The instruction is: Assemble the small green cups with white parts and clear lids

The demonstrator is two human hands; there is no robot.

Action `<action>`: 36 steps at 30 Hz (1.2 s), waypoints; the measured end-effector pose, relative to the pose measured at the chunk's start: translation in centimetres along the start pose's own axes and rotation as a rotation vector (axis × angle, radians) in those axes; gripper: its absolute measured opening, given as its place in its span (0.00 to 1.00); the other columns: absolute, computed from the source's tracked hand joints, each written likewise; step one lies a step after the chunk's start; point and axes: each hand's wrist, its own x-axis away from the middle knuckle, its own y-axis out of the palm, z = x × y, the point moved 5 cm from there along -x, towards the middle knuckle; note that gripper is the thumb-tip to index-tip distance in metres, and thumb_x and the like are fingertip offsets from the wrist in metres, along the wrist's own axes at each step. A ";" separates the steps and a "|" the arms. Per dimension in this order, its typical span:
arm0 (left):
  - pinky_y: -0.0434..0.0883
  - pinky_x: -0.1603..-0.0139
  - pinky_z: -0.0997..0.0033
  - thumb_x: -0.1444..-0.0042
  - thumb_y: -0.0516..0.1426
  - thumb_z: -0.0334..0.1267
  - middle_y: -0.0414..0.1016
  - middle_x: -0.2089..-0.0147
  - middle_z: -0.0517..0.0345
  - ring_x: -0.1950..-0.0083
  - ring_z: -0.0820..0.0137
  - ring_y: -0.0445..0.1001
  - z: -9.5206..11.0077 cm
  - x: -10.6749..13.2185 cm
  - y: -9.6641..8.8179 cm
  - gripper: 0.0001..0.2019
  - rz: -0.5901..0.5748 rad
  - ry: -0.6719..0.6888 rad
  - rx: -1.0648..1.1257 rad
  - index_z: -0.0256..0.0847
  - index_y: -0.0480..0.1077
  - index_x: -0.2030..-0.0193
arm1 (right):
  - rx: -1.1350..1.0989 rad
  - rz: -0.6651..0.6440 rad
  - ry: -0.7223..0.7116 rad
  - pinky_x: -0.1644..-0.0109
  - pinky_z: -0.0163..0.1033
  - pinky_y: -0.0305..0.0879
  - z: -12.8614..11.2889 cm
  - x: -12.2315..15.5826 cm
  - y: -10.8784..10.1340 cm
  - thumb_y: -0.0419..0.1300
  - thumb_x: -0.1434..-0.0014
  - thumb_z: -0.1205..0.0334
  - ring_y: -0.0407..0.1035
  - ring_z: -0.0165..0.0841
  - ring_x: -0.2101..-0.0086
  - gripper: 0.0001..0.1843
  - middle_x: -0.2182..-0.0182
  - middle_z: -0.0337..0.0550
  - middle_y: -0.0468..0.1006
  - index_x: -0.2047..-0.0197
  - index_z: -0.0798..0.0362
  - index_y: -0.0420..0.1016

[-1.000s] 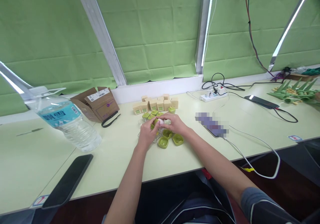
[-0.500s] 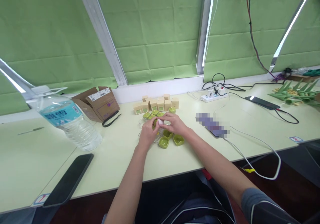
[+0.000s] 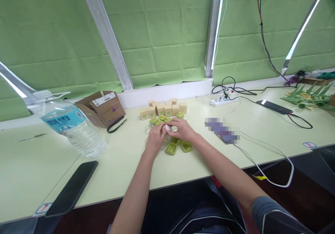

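Note:
Between the fingertips of both hands is a small, smooth white rounded piece [image 3: 168, 128]; its exact kind is too small to make out. My left hand [image 3: 156, 136] closes on it from the left, and my right hand [image 3: 182, 128] pinches it from the right, fingers curled over the top. Just below my hands lie open green cups [image 3: 171, 149], squarish and hollow. Beyond my fingertips sit several green rounded-square pieces [image 3: 162, 118]. Behind these, small tan boxes [image 3: 160, 109] stand grouped together. Thin clear or white bits partly show under my hands.
A large water bottle [image 3: 70, 122] leans at left by an open cardboard box [image 3: 104, 110]. A black phone [image 3: 73, 187] lies at the front left edge. To the right are a blurred-screen phone [image 3: 221, 130] with a white cable, a power strip [image 3: 224, 100] and another phone [image 3: 274, 107].
My hands stay in nearly the same place. The green showing beside the white piece between my fingers is now hardly visible, and the white piece sits slightly differently.

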 end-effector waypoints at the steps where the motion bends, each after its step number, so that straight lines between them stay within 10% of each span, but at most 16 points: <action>1: 0.75 0.47 0.59 0.32 0.49 0.39 0.82 0.52 0.49 0.52 0.61 0.80 0.0 0.0 0.1 0.15 0.000 0.002 0.005 0.42 0.74 0.47 | 0.024 0.008 0.001 0.56 0.41 0.75 -0.1 0.0 0.0 0.65 0.44 0.64 0.77 0.36 0.62 0.16 0.61 0.45 0.82 0.51 0.48 0.82; 36: 0.74 0.49 0.62 0.32 0.52 0.43 0.81 0.51 0.52 0.54 0.63 0.79 0.9 0.1 -0.9 0.14 0.043 -0.083 0.126 0.42 0.73 0.48 | -0.110 0.082 0.071 0.51 0.43 0.76 -0.7 0.1 -0.8 0.65 0.43 0.63 0.77 0.37 0.58 0.16 0.58 0.45 0.83 0.50 0.49 0.82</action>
